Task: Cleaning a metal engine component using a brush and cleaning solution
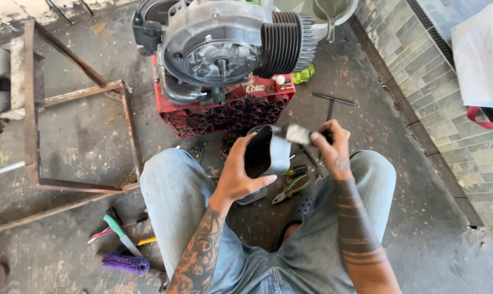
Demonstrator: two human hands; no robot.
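My left hand [240, 171] grips a curved grey metal cover [269, 155] with a dark inside, held up between my knees. My right hand [333, 148] holds a small paintbrush [296, 133] with pale bristles pressed against the cover's upper edge. Just beyond them a grey engine [224, 49] with black cooling fins rests on a red plastic crate [224, 111].
Pliers with green-yellow handles [291, 189] and a screwdriver [298, 171] lie on the floor between my legs. A purple brush [125, 263] and more screwdrivers [118, 228] sit at left. A rusty metal frame [77, 98] stands left; a T-wrench [331, 103] and tiled wall [437, 81] are right.
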